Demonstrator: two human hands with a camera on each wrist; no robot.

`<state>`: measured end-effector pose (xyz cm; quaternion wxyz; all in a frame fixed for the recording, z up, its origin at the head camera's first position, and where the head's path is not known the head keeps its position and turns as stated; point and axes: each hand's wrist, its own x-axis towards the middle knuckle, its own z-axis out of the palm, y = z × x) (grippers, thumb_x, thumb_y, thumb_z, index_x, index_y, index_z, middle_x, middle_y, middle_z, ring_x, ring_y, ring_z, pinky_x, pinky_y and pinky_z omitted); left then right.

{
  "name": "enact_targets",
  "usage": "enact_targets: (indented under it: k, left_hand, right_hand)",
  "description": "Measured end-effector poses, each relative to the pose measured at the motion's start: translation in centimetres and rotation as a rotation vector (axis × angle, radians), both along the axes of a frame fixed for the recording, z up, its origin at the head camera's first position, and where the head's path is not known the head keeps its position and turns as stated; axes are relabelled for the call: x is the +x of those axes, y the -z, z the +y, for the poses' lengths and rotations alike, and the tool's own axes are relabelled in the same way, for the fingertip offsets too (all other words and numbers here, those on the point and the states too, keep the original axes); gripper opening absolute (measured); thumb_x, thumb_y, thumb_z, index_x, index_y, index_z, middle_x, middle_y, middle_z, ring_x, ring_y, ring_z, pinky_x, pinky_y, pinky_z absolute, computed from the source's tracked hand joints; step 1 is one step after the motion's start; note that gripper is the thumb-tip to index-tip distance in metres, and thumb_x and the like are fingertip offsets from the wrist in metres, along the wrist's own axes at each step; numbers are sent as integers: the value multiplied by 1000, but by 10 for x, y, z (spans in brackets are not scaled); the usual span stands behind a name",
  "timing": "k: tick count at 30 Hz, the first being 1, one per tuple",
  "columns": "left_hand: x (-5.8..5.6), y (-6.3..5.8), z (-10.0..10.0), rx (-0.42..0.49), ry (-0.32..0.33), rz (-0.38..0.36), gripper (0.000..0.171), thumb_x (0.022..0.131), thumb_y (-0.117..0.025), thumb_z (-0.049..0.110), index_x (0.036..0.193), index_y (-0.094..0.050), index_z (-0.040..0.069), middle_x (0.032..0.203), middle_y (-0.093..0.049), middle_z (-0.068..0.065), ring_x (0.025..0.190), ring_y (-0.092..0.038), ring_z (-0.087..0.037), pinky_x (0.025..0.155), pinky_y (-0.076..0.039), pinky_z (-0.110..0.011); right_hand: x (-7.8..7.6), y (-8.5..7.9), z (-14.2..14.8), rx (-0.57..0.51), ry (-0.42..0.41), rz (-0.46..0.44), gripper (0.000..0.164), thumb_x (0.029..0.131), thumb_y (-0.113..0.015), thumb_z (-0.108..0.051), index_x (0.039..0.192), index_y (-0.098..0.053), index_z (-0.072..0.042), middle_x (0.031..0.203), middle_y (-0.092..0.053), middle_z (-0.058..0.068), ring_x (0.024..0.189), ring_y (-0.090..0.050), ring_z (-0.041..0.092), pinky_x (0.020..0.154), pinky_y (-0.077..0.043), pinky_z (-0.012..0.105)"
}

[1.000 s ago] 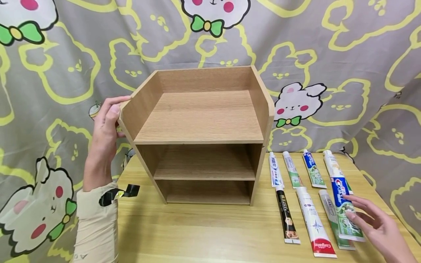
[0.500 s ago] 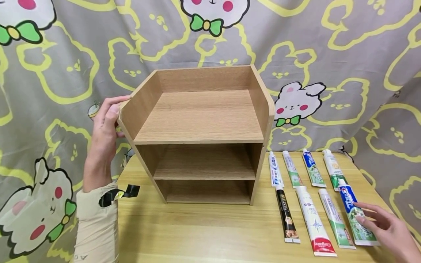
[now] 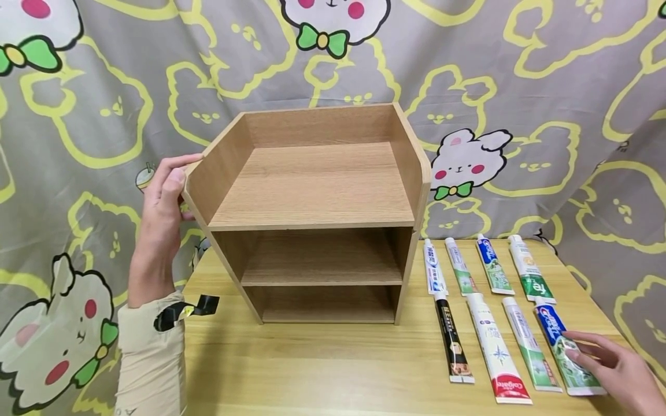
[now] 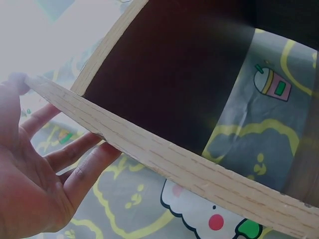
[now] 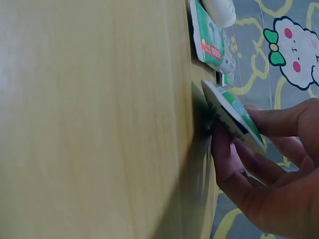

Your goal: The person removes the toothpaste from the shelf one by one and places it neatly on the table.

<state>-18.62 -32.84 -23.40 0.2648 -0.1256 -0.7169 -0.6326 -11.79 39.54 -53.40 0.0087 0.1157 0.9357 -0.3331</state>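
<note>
My left hand [image 3: 163,202] grips the upper left side panel of a wooden desktop shelf [image 3: 322,179]. In the left wrist view the thumb lies on one side of the panel edge [image 4: 149,144], the fingers on the other. At the lower right, my right hand [image 3: 614,364] pinches a blue and green Crest toothpaste tube [image 3: 552,323] at the right end of the front row. The right wrist view shows that tube's flat end [image 5: 232,117] tilted between thumb and fingers, close to the table, with a shadow beneath.
Several more toothpaste tubes lie in two rows right of the shelf, among them a red and white Colgate tube [image 3: 496,349], a black one [image 3: 451,335] and a white and green one [image 3: 529,266]. A patterned curtain [image 3: 468,75] hangs behind the wooden table [image 3: 312,370].
My right hand has carried the Crest tube right and down, from over the neighbouring tube to the end of the front row. My left hand keeps its grip on the shelf.
</note>
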Motion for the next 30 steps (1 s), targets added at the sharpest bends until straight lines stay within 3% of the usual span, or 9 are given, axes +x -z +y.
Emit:
enact_targets:
  k: [2, 9, 12, 16, 19, 22, 24, 28, 30]
  left_hand:
    - [0, 0, 0, 16, 4, -5, 39, 101, -49, 28, 132, -66, 13, 128, -56, -14, 97, -59, -28, 51, -56, -30]
    - [2, 0, -4, 38, 19, -4, 38, 101, -50, 27, 132, -66, 12, 124, -57, -14, 92, -59, -26, 49, -56, -30]
    - [0, 1, -4, 25, 32, -5, 38, 102, -51, 28, 133, -66, 12, 125, -58, -15, 94, -60, -27, 51, -57, -30]
    - [-2, 2, -2, 12, 47, 6, 39, 102, -50, 29, 134, -65, 12, 127, -57, -16, 96, -60, -28, 52, -57, -30]
    - [-2, 2, 0, 18, 47, 3, 39, 102, -50, 29, 134, -65, 13, 127, -57, -16, 97, -60, -29, 51, -57, -31]
    - [-2, 2, 1, 21, 43, -1, 39, 102, -50, 30, 134, -65, 13, 128, -57, -16, 98, -59, -29, 51, -57, -32]
    - [-3, 2, 1, 22, 41, 6, 39, 102, -50, 30, 134, -65, 13, 128, -57, -16, 99, -59, -29, 51, -57, -32]
    - [-3, 1, -1, 17, 35, 24, 40, 102, -49, 30, 134, -65, 12, 128, -56, -16, 98, -59, -29, 51, -57, -31]
    - [-3, 0, -2, 12, 38, 22, 40, 102, -49, 30, 134, -65, 12, 129, -55, -16, 98, -59, -29, 51, -57, -31]
  right_hand:
    - [0, -3, -3, 3, -6, -9, 51, 99, -71, -30, 133, -60, 7, 126, -57, 37, 95, -65, 44, 74, -54, 50]
    - [-1, -11, -12, 47, -60, 0, 43, 99, -70, -26, 125, -65, 7, 112, -66, 31, 88, -66, 34, 58, -49, 21]
    - [0, -7, -11, 33, -44, -18, 45, 97, -73, -23, 126, -63, 10, 116, -64, 33, 92, -66, 41, 69, -55, 32]
    - [0, 2, -3, -6, -13, -58, 48, 96, -74, -20, 129, -60, 12, 120, -61, 36, 95, -64, 43, 75, -53, 49]
    - [-2, 8, 5, 2, -15, -35, 44, 97, -72, -18, 128, -61, 12, 118, -63, 34, 86, -67, 21, 70, -54, 35]
    - [-4, 14, 12, 8, -6, -7, 41, 99, -70, -18, 127, -62, 11, 117, -65, 32, 76, -57, -5, 59, -49, 22]
    - [-5, 17, 15, 7, 5, -4, 41, 99, -69, -17, 128, -62, 11, 117, -65, 31, 71, -49, -13, 58, -48, 22]
    - [-8, 16, 14, -9, 14, -25, 43, 100, -68, -18, 131, -59, 10, 120, -62, 33, 88, -67, 20, 76, -52, 43]
    - [-9, 12, 12, -13, 17, -38, 45, 101, -67, -19, 132, -58, 10, 124, -60, 35, 98, -64, 41, 80, -49, 52]
